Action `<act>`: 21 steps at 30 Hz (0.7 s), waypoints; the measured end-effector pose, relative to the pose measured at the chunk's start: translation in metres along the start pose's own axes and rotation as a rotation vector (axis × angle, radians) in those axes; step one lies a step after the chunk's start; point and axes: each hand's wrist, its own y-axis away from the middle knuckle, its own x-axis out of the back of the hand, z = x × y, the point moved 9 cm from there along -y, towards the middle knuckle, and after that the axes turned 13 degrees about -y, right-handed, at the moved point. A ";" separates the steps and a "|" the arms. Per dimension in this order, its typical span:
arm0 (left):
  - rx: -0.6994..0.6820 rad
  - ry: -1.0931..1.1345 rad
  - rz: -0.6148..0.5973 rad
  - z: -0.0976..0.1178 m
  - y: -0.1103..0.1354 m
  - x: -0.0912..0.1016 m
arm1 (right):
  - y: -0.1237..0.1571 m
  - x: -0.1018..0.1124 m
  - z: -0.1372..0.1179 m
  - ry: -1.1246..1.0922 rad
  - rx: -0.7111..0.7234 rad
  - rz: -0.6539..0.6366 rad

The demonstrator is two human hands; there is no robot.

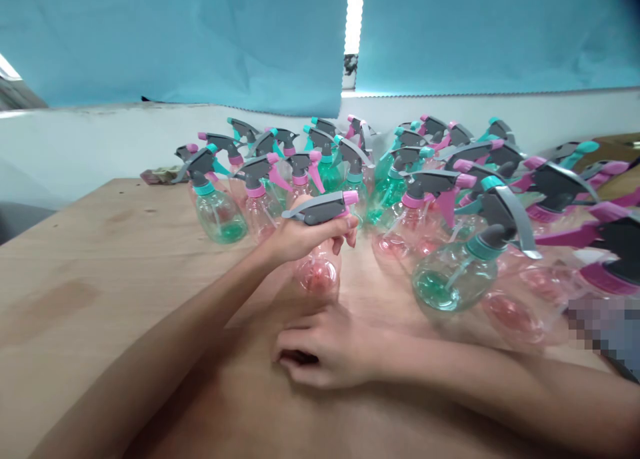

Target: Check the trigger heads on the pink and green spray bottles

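A spray bottle with a clear pink body (319,277) and a grey-and-pink spray head stands upright in the middle of the table. My left hand (300,235) is wrapped round its neck, just under the spray head. Nearer to me, my right hand (325,345) rests low over the table with its fingers loosely curled in. I see nothing in its hollow, which is dark. To the right of both hands is a green spray bottle (440,282) with a grey-and-teal head, apart from them.
Many more spray bottles, pink and green, crowd the back and right of the wooden table (100,272). A green one (220,215) stands at the group's left end. A cardboard box (613,149) is at the far right. Blue sheets (175,39) hang on the wall behind.
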 end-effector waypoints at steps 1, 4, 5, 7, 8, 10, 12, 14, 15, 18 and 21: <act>-0.002 0.001 -0.001 0.000 0.000 0.000 | 0.000 0.000 0.000 0.000 -0.002 -0.002; -0.003 0.005 0.001 0.001 0.000 0.000 | -0.001 0.001 -0.001 -0.003 0.006 0.000; -0.003 0.001 0.002 0.002 0.000 0.000 | -0.001 0.001 -0.002 -0.005 0.011 0.002; -0.004 -0.012 0.001 0.002 0.000 0.001 | -0.001 0.001 -0.002 -0.005 0.015 0.001; -0.005 -0.021 -0.001 0.002 0.000 0.001 | 0.000 0.001 -0.001 -0.002 0.013 -0.003; -0.013 -0.024 -0.002 0.003 0.000 0.001 | 0.000 -0.001 0.001 0.000 0.006 -0.009; -0.017 -0.022 -0.001 0.003 0.000 0.000 | 0.001 -0.001 0.001 -0.006 0.003 -0.010; -0.017 -0.013 0.007 0.003 0.000 0.000 | 0.001 -0.001 0.001 -0.013 0.004 -0.008; -0.017 -0.008 0.010 0.003 0.000 0.000 | 0.001 -0.001 0.001 -0.015 0.003 -0.008; -0.014 0.001 0.017 0.003 0.000 0.000 | 0.001 -0.001 0.001 -0.005 -0.002 -0.012; -0.005 -0.008 0.015 0.004 0.000 -0.001 | 0.001 -0.002 0.001 0.019 -0.004 -0.017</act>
